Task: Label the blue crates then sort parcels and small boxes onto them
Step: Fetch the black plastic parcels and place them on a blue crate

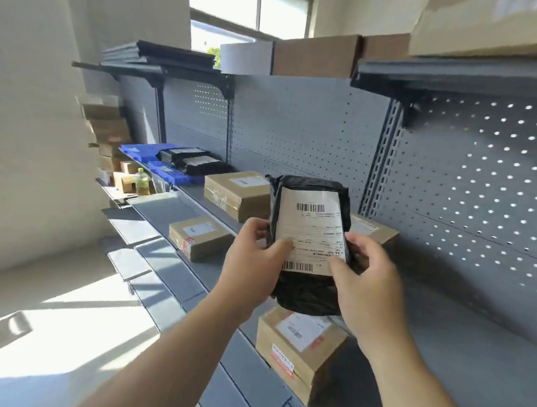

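Both hands hold a black parcel [310, 246] up in front of the pegboard [311, 134], above the grey shelf [459, 344]. The left hand [252, 258] grips its left edge, thumb pressed on the white label [311, 224]; the right hand [363, 276] clasps the lower right side, fingers [357, 242] curled over the label's edge. The label faces the person, barcodes at top and bottom.

Directly under the parcel a brown box [300, 351] sits on the shelf, near its front edge. Behind the parcel, partly hidden by it and the right hand, lies another box [371, 230]. To the parcel's left stand two more: a large box [236, 194] against the pegboard and a smaller box [200, 237] nearer the shelf's lip.

Further left of the parcel, at the shelf's far end, two blue crates [157, 163] lie flat with black bags [194, 162] piled on top. Beyond them a bottle [143, 182] of yellowish liquid stands beside a stack of cartons [109, 132] by the wall.

Above the parcel, the top shelf [454, 76] carries brown boxes and a dark folded stack [160, 53], with a window [249, 15] behind.
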A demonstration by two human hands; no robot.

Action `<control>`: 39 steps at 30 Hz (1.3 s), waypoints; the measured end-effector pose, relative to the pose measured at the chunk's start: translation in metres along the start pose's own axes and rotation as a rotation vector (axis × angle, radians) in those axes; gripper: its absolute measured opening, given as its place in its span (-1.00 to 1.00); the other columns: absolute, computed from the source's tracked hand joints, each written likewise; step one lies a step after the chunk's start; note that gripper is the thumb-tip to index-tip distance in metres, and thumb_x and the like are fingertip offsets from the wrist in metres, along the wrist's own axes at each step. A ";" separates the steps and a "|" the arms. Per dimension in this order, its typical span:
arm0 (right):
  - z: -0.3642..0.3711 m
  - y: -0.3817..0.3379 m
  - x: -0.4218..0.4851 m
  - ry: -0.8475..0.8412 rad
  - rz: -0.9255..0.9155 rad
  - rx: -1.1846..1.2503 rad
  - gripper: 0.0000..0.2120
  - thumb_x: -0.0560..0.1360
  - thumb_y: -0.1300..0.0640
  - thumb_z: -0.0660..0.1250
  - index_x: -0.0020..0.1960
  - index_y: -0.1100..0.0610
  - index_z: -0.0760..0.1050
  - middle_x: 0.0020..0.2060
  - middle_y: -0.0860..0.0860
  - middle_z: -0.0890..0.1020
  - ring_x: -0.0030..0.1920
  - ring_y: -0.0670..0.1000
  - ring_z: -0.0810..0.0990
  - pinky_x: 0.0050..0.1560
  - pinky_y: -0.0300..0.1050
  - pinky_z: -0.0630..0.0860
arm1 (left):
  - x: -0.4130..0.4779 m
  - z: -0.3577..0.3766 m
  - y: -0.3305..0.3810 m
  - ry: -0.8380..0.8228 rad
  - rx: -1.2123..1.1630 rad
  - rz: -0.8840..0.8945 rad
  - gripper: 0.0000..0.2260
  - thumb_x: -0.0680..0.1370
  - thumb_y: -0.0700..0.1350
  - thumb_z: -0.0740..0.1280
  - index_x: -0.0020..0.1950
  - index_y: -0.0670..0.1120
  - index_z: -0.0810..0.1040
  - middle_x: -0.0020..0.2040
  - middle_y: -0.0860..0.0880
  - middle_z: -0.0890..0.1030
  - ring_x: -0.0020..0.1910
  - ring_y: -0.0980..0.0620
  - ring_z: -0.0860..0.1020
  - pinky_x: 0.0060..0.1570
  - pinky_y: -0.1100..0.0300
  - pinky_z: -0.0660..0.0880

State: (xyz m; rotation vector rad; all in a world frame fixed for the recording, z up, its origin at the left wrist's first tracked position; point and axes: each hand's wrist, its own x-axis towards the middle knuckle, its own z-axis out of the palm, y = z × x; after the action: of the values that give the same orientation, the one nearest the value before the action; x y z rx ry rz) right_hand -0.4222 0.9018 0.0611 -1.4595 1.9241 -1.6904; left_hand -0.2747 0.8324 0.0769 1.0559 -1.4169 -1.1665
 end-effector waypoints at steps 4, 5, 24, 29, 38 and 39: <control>0.078 -0.029 0.000 -0.094 -0.005 0.032 -0.75 0.58 0.02 0.37 0.24 -0.09 0.45 0.11 -0.13 0.59 0.09 -0.13 0.58 -0.29 -0.42 0.56 | 0.023 -0.079 -0.011 0.083 0.011 -0.014 -0.82 0.57 -0.05 0.40 0.15 0.06 0.49 0.06 0.08 0.61 0.01 0.02 0.67 -0.09 0.07 0.69; 0.098 -0.036 -0.001 -0.113 -0.004 0.049 -0.75 0.58 0.01 0.37 0.23 -0.09 0.45 0.10 -0.12 0.60 0.09 -0.12 0.59 -0.28 -0.40 0.58 | 0.029 -0.098 -0.013 0.097 0.014 -0.015 -0.83 0.57 -0.06 0.39 0.13 0.07 0.49 0.05 0.09 0.60 0.01 0.01 0.67 -0.07 0.04 0.69; 0.400 -0.069 0.092 -0.436 0.165 0.465 -0.74 0.52 0.14 0.45 0.11 -0.11 0.48 0.01 -0.07 0.70 0.00 -0.06 0.71 -0.07 -0.07 0.68 | 0.181 -0.309 -0.088 0.487 -0.070 -0.111 -0.86 0.53 -0.16 0.42 0.07 -0.01 0.58 0.07 -0.04 0.67 0.00 -0.07 0.70 0.00 -0.11 0.67; 0.462 -0.076 0.153 -0.524 0.125 0.502 -0.71 0.51 0.12 0.46 0.15 -0.10 0.47 0.03 -0.06 0.68 0.03 -0.03 0.70 -0.05 -0.04 0.69 | 0.246 -0.333 -0.087 0.567 -0.051 -0.081 -0.86 0.54 -0.15 0.41 0.08 -0.02 0.56 0.06 -0.06 0.67 -0.01 -0.07 0.70 -0.01 -0.11 0.67; 0.569 -0.080 0.211 -0.639 0.112 0.492 -0.77 0.54 0.15 0.44 0.09 -0.09 0.47 -0.01 -0.08 0.65 0.01 -0.04 0.69 -0.12 -0.12 0.69 | 0.332 -0.386 -0.112 0.680 -0.032 -0.112 -0.88 0.56 -0.18 0.38 0.09 -0.06 0.54 0.03 -0.06 0.68 0.02 -0.08 0.69 0.03 -0.15 0.65; 0.581 -0.080 0.217 -0.640 0.108 0.483 -0.77 0.54 0.16 0.44 0.10 -0.08 0.47 0.00 -0.08 0.65 0.01 -0.05 0.68 -0.15 -0.15 0.68 | 0.343 -0.393 -0.116 0.686 -0.030 -0.119 -0.88 0.56 -0.18 0.38 0.08 -0.06 0.54 0.02 -0.06 0.68 0.02 -0.08 0.69 0.03 -0.16 0.65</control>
State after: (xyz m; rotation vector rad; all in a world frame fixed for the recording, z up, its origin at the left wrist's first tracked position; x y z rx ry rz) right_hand -0.0881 0.3741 0.0312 -1.4277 1.1412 -1.2903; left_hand 0.0694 0.4254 0.0378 1.3640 -0.8025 -0.7830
